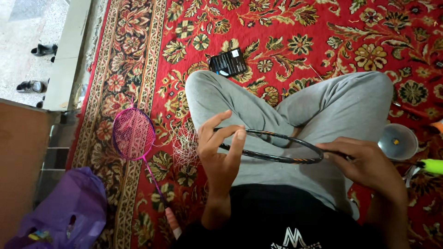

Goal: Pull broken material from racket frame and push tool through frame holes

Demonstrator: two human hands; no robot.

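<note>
I sit cross-legged in grey trousers on a red patterned carpet. A black, unstrung badminton racket frame (281, 159) lies flat over my lap. My left hand (220, 147) pinches the far end of the hoop between thumb and fingers. Near the hoop's throat, my right hand (364, 161) is closed around the frame. The racket's yellow-green handle (432, 166) sticks out at the right edge.
A pink strung racket (134, 136) lies on the carpet to my left, beside a tangle of loose white string (184, 145). A black packet (228, 62) rests ahead of my knees. A clear round lid (398, 141) sits at right, a purple plastic bag (69, 210) at lower left.
</note>
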